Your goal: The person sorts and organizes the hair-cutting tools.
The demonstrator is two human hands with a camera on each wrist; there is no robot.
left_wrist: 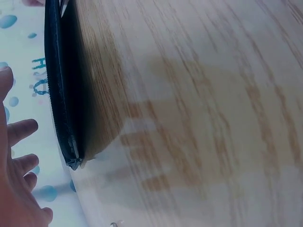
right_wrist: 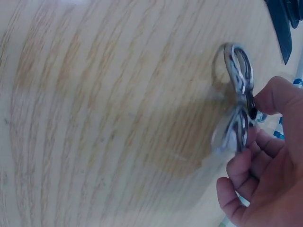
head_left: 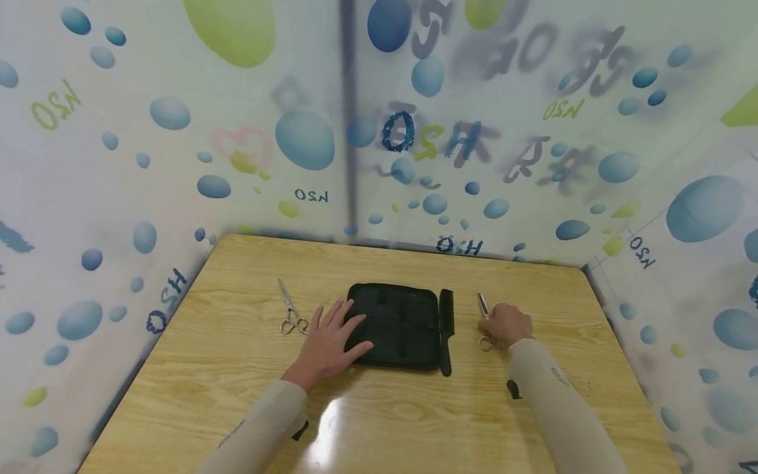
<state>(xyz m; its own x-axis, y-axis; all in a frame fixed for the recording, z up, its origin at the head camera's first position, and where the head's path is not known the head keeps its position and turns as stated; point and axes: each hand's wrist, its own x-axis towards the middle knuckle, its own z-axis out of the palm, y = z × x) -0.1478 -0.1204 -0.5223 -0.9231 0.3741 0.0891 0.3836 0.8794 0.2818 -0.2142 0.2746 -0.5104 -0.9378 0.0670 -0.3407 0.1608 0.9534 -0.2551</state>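
A flat black case (head_left: pixel 391 326) lies on the table, and a black comb (head_left: pixel 446 332) lies along its right side. Over the case's left edge my left hand (head_left: pixel 328 342) spreads its fingers; whether they touch it I cannot tell. In the left wrist view the case (left_wrist: pixel 66 90) shows a zipper along its edge. Farther right, my right hand (head_left: pixel 506 324) pinches a pair of silver scissors (head_left: pixel 483 306), blades pointing away. Their finger loops (right_wrist: pixel 239 66) show in the right wrist view, between thumb and fingers. Another pair of scissors (head_left: pixel 288 309) lies left of the case.
The wooden table (head_left: pixel 403 421) ends at a wall (head_left: pixel 308 217) printed with blue and green bubbles at the back. Similar walls flank it left and right. A bright reflection lies on the tabletop near the left forearm.
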